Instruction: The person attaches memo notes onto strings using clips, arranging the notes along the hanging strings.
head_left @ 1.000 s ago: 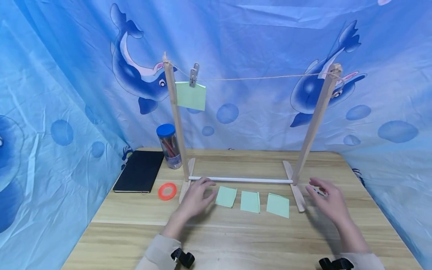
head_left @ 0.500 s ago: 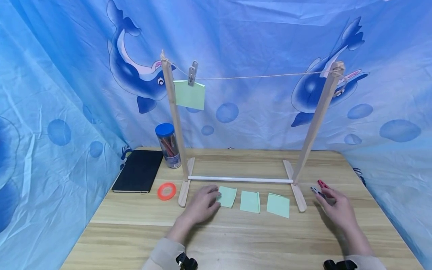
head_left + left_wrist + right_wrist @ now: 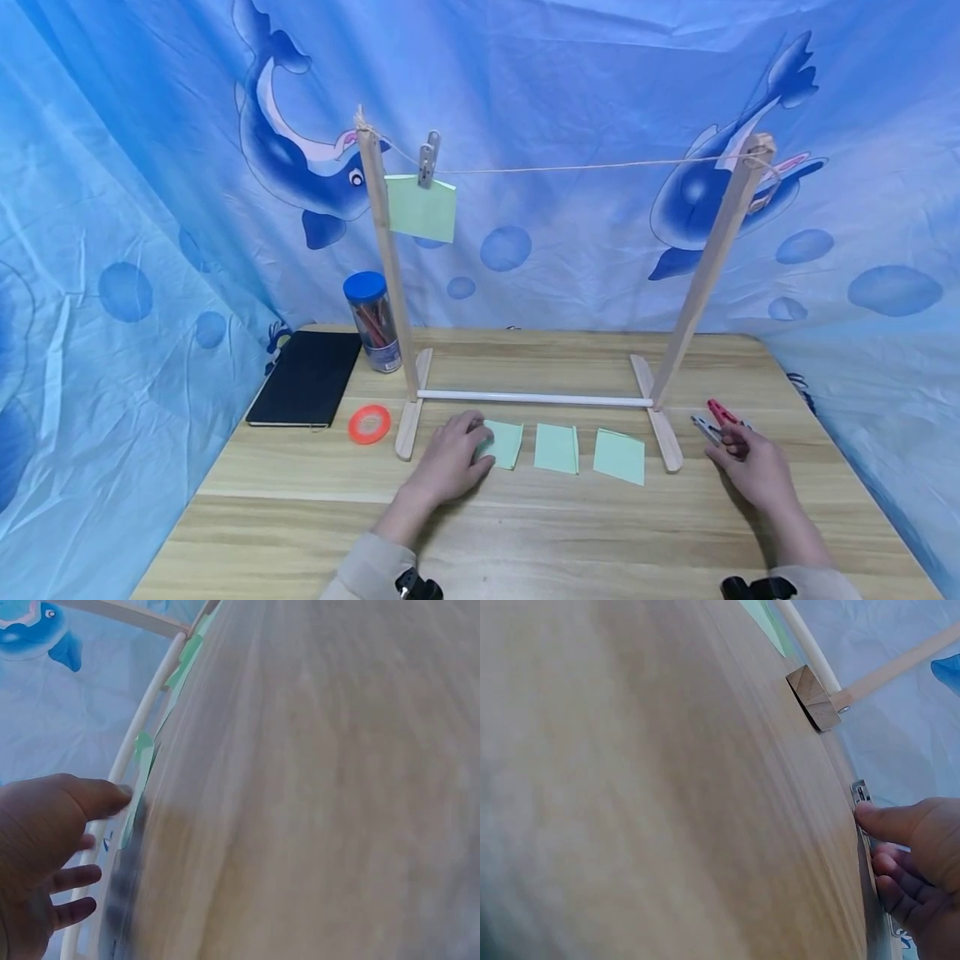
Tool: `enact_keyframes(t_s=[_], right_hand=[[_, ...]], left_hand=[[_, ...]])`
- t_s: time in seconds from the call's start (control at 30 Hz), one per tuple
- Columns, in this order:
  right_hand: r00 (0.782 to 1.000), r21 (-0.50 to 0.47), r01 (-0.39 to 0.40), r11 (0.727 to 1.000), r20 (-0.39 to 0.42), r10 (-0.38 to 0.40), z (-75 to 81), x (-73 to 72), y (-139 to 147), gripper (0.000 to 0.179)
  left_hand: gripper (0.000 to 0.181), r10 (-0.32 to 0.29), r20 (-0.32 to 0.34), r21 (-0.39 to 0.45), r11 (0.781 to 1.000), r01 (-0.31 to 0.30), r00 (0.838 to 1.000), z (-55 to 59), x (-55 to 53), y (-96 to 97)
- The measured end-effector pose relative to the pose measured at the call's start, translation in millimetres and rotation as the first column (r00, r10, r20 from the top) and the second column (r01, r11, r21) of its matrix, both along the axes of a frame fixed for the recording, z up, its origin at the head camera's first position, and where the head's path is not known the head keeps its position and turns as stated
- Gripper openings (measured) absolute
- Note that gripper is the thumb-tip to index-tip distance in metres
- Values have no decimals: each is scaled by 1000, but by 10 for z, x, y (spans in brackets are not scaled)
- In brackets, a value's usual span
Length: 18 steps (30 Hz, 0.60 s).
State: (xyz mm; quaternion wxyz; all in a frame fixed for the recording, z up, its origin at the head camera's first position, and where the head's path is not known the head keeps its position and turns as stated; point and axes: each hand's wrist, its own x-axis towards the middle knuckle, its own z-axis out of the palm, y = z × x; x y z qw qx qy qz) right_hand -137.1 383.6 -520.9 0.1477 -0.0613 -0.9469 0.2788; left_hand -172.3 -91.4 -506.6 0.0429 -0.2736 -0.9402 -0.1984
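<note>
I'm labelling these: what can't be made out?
Head view: left side of leftmost unhung green paper square, hidden by left hand.
Head view: rear of grey metal clip, hidden by right hand.
Head view: label text on blue-lidded plastic jar, too small.
Right wrist view: another green paper square, cut off by top edge.
</note>
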Motion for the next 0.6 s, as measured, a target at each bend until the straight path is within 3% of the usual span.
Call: enact_keyframes(t_s=[0.1,0.2,0.3,0.47,0.6], right_hand=[[996,-15,64,998,56,-63,6,14,12,30],[996,8,64,998,55,-65,9,25,27,20],[999,29,38,999,27,-39,12,27,39,14],[999,-16,32,999,26,-32,24,9,56,25],[1000,5,11,1000,-7,-11,9,-2,67,19]], left_hand=[[42,-9,38,-59,998,11,999,-9,12,16],[44,-20,65,-86,996,26,998,-4,14,24],[43,-8,61,-64,998,12,998,13,-9,30],[45,25,43,4,1000,-25,999,30,-57,51],[45,-27,46,-24,999,28,999,25,-60,74]])
